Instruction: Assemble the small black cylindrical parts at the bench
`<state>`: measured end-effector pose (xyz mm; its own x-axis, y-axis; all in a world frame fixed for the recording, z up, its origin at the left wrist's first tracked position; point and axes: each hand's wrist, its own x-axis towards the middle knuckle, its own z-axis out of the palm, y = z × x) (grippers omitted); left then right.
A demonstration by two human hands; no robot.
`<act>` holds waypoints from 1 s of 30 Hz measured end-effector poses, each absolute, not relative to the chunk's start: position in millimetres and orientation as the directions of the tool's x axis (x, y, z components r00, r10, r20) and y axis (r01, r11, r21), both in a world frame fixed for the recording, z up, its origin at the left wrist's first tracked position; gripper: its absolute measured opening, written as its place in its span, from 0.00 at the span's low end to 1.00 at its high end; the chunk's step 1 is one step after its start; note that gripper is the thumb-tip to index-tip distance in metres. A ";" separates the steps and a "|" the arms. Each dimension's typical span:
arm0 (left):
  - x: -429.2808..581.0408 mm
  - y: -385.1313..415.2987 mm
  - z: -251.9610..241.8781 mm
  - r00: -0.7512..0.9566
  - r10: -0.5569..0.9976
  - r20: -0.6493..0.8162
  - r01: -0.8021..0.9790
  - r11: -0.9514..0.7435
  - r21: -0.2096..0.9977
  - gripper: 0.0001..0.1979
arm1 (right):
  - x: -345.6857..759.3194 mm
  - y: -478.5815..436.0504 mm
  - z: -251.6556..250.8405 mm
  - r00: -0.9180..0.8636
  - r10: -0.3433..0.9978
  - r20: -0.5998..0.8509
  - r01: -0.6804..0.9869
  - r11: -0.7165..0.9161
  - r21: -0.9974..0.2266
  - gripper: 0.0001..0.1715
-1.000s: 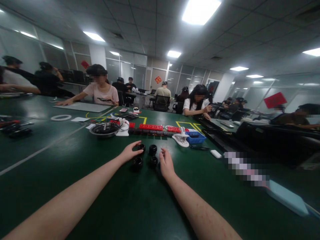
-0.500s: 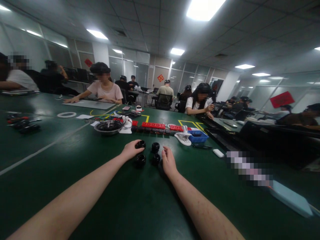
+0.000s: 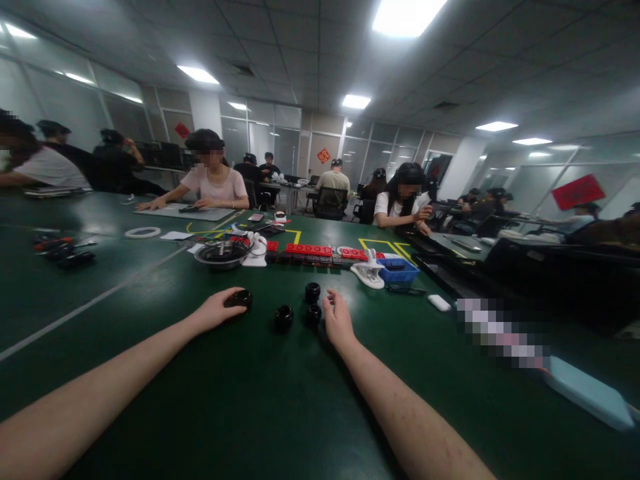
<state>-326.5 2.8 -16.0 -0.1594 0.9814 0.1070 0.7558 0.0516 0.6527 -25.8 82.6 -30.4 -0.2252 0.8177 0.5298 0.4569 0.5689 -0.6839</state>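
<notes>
My left hand (image 3: 223, 309) is closed round a shiny black ring-shaped piece (image 3: 242, 300) that looks like a small tyre, low over the green table. To its right stands a similar black piece (image 3: 283, 317), apart from the hand. Two more black pieces, one farther off (image 3: 313, 292) and one nearer (image 3: 313, 314), sit close together just left of my right hand (image 3: 338, 315). That hand rests on its edge with the fingers loosely curved and nothing seen in them. Whether its fingertips touch the pieces I cannot tell.
Beyond my hands lie a metal bowl (image 3: 221, 261) of dark parts, a red and black block assembly (image 3: 309, 251), a white clip-like stand (image 3: 369, 272) and a blue bin (image 3: 397, 272). Tools (image 3: 63, 252) lie left; a white case (image 3: 439, 303) lies right. Two co-workers sit across the table.
My left hand has moved left with one black piece, away from the other three. My right hand has stayed beside the pieces. The view has shifted slightly.
</notes>
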 end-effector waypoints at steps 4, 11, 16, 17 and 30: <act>-315.1 -37.0 -10.4 -0.071 0.995 0.075 0.732 0.001 0.681 0.28 | -24.0 61.4 -13.8 -0.358 0.677 0.643 0.525 0.716 -0.461 0.24; -236.6 -96.7 6.7 0.303 0.953 -0.029 0.677 -0.193 0.710 0.22 | -41.3 41.7 -5.1 -0.655 0.457 0.602 0.604 0.795 0.054 0.49; -181.8 -92.7 11.7 0.491 0.868 0.079 0.597 -0.401 0.695 0.24 | -58.9 51.5 -5.9 -0.716 0.442 0.541 0.600 0.785 0.152 0.55; -174.6 -89.3 12.1 0.519 0.849 0.095 0.580 -0.432 0.691 0.24 | -61.5 53.5 -5.5 -0.723 0.441 0.532 0.598 0.785 0.161 0.55; -162.7 -74.6 2.4 0.605 0.781 0.152 0.504 -0.524 0.687 0.27 | -70.6 54.3 -0.7 -0.793 0.352 0.497 0.506 0.835 0.217 0.51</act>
<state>-162.7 -74.6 2.4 0.6055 0.7812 0.1523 0.5038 -0.5243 0.6865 -70.6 54.3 -0.7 -0.7931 0.3523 0.4968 0.5064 0.8347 0.2166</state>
